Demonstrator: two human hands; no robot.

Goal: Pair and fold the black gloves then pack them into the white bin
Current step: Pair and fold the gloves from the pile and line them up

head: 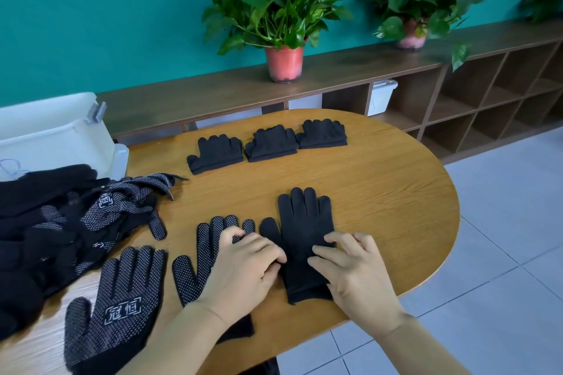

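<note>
A: Entry: position of the work piece?

B: The plain black knit glove [304,222] lies flat in the middle of the oval wooden table [380,192], fingers pointing away and cuff toward the near edge. The cuff looks layered, so it may be two gloves stacked. I cannot tell for certain.

A: Hands?

B: The left hand [243,268] has curled fingers, and its thumb and forefinger seem to pinch the glove's thumb-side edge. It also lies over a black glove with white grip dots [207,240] just beside. The right hand [356,277] rests lightly bent fingers on the palm area and grips nothing.

A: Handling judgement?

B: Light, soft and limp, so no risk of breakage. The knit should crease easily but will shift and spring open if released. I would hold it at the cuff and mid-palm, pressing flat while folding. The dotted faces probably grip the wood more than the plain ones.

A: Task status?

B: Three folded black pairs [268,143] sit in a row at the far side, not yet in the white plastic bin [54,134] at far left. A loose heap of black gloves [61,216] remains beside the bin.
</note>
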